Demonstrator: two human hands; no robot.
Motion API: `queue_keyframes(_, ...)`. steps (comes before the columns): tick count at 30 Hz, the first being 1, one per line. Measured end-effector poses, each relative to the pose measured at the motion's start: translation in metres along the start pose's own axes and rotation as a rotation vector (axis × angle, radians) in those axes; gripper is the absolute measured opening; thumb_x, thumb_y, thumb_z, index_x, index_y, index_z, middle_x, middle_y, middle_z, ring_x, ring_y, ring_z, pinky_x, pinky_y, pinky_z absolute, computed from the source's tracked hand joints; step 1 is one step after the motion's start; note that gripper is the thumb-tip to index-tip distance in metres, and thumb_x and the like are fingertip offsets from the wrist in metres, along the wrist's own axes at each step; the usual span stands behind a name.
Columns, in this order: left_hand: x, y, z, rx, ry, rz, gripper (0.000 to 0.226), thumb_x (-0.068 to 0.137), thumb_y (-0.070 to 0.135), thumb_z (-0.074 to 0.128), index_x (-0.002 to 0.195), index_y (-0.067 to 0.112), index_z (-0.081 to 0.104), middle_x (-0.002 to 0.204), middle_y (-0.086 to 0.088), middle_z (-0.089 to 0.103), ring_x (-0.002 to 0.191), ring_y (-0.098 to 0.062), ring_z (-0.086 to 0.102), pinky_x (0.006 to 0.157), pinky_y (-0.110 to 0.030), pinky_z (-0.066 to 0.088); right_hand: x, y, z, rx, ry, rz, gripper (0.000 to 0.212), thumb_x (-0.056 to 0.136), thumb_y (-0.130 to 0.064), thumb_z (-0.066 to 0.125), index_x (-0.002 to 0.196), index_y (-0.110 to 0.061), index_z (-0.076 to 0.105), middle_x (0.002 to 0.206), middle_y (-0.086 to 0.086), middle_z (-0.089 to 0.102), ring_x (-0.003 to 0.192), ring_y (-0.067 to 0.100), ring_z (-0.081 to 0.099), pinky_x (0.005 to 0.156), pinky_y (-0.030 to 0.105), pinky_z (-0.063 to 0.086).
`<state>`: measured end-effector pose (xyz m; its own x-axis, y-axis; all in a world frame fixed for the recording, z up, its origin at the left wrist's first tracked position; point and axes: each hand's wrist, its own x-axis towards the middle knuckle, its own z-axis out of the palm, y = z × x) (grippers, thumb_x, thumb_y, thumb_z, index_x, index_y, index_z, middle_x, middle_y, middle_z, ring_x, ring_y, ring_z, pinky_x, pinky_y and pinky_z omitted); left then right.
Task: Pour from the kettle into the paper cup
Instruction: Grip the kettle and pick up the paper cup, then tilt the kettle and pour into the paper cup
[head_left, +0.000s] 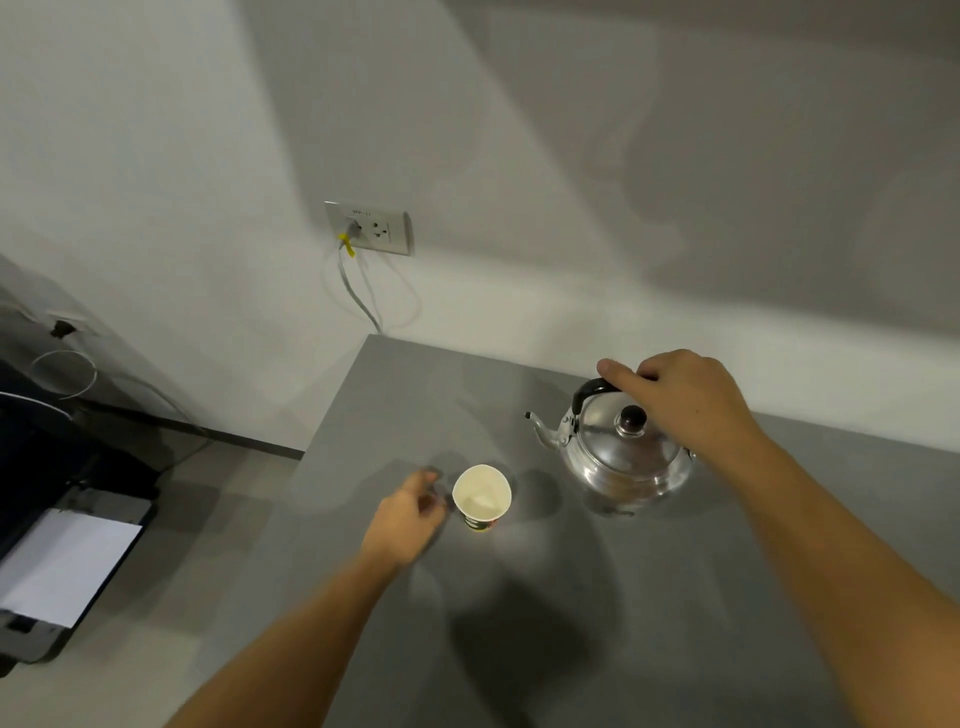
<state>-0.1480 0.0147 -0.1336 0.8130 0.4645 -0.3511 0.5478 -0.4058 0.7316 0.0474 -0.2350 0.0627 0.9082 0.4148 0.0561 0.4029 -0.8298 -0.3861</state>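
A shiny metal kettle with a black lid knob and a black handle stands upright on the grey table, its spout pointing left. My right hand is wrapped over the black handle from above. A white paper cup with a coloured band near its base stands upright to the left of the kettle, apart from it. My left hand hovers just left of the cup, blurred, fingers curled loosely; I cannot tell whether they touch the cup.
The table's left edge drops to the floor. A wall socket with a cable hanging from it is on the wall behind. A printer with white paper stands on the floor at far left.
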Motion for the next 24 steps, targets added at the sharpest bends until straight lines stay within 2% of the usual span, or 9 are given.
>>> queue_keyframes(2, -0.006, -0.002, 0.005, -0.034, -0.070, 0.048, 0.058, 0.091, 0.023, 0.075, 0.145, 0.021, 0.053, 0.120, -0.007, 0.068, 0.104, -0.022, 0.070, 0.097, -0.032, 0.054, -0.010, -0.007, 0.004, -0.020, -0.029, -0.025, 0.070, 0.086, -0.074, 0.049, 0.046, -0.016, 0.056, 0.040, -0.002, 0.049, 0.045, 0.015, 0.050, 0.045, 0.029, 0.032)
queue_keyframes(5, -0.012, -0.004, 0.011, -0.044, -0.109, 0.103, 0.074, 0.083, 0.021, 0.083, 0.148, 0.024, 0.048, 0.127, -0.004, 0.058, 0.101, -0.011, 0.062, 0.092, -0.019, 0.047, -0.023, -0.015, 0.011, -0.011, -0.036, -0.048, 0.067, 0.083, -0.073, 0.054, 0.042, -0.021, 0.054, 0.036, -0.004, 0.049, 0.044, 0.011, 0.051, 0.044, 0.028, 0.030)
queue_keyframes(7, -0.012, -0.003, 0.014, -0.063, -0.106, 0.137, 0.081, 0.077, 0.018, 0.088, 0.148, 0.023, 0.049, 0.130, -0.004, 0.058, 0.104, -0.012, 0.064, 0.095, -0.021, 0.049, -0.029, -0.020, 0.017, -0.029, -0.047, -0.057, 0.069, 0.081, -0.074, 0.055, 0.040, -0.019, 0.050, 0.033, -0.004, 0.050, 0.041, 0.008, 0.049, 0.043, 0.027, 0.029)
queue_keyframes(11, -0.008, 0.001, 0.021, -0.200, -0.127, 0.147, 0.091, 0.067, 0.020, 0.094, 0.146, 0.026, 0.051, 0.133, 0.000, 0.063, 0.114, -0.014, 0.067, 0.103, -0.031, 0.054, -0.038, -0.030, 0.028, -0.075, -0.101, -0.063, 0.070, 0.079, -0.076, 0.054, 0.039, -0.019, 0.048, 0.036, -0.023, 0.052, 0.036, 0.003, 0.045, 0.041, 0.025, 0.026)
queue_keyframes(14, -0.005, 0.004, 0.026, -0.308, -0.143, 0.134, 0.094, 0.065, 0.016, 0.097, 0.146, 0.024, 0.050, 0.136, -0.002, 0.065, 0.120, -0.015, 0.067, 0.107, -0.035, 0.052, -0.040, -0.037, 0.034, -0.100, -0.126, -0.044, 0.069, 0.077, -0.078, 0.053, 0.042, -0.017, 0.051, 0.033, -0.013, 0.052, 0.041, 0.011, 0.049, 0.042, 0.027, 0.028)
queue_keyframes(16, -0.003, 0.005, 0.028, -0.372, -0.157, 0.121, 0.096, 0.064, 0.008, 0.097, 0.146, 0.021, 0.050, 0.135, -0.003, 0.066, 0.122, -0.016, 0.067, 0.109, -0.038, 0.052, -0.040, -0.044, 0.037, -0.132, -0.148, -0.039, 0.069, 0.078, -0.077, 0.053, 0.047, -0.016, 0.056, 0.036, -0.003, 0.054, 0.046, 0.016, 0.054, 0.043, 0.029, 0.035)
queue_keyframes(18, -0.002, 0.005, 0.030, -0.384, -0.162, 0.122, 0.094, 0.063, 0.008, 0.097, 0.143, 0.024, 0.052, 0.131, 0.002, 0.069, 0.120, -0.009, 0.067, 0.107, -0.032, 0.052, -0.041, -0.051, 0.038, -0.161, -0.166, -0.044, 0.069, 0.080, -0.077, 0.053, 0.052, -0.014, 0.059, 0.044, 0.000, 0.057, 0.051, 0.021, 0.057, 0.046, 0.030, 0.039)
queue_keyframes(21, -0.003, 0.007, 0.031, -0.325, -0.136, 0.145, 0.086, 0.061, 0.021, 0.098, 0.135, 0.036, 0.056, 0.125, 0.010, 0.070, 0.114, 0.003, 0.065, 0.096, -0.019, 0.048, -0.043, -0.060, 0.039, -0.203, -0.181, -0.053, 0.066, 0.082, -0.074, 0.054, 0.055, -0.014, 0.058, 0.050, 0.001, 0.059, 0.053, 0.021, 0.056, 0.045, 0.029, 0.033)
queue_keyframes(24, -0.003, 0.008, 0.033, -0.293, -0.102, 0.156, 0.080, 0.065, 0.023, 0.097, 0.134, 0.031, 0.059, 0.124, 0.009, 0.070, 0.115, -0.005, 0.065, 0.099, -0.024, 0.049, -0.043, -0.068, 0.040, -0.234, -0.195, -0.058, 0.064, 0.083, -0.073, 0.055, 0.055, -0.015, 0.058, 0.052, 0.001, 0.061, 0.053, 0.019, 0.056, 0.044, 0.028, 0.031)
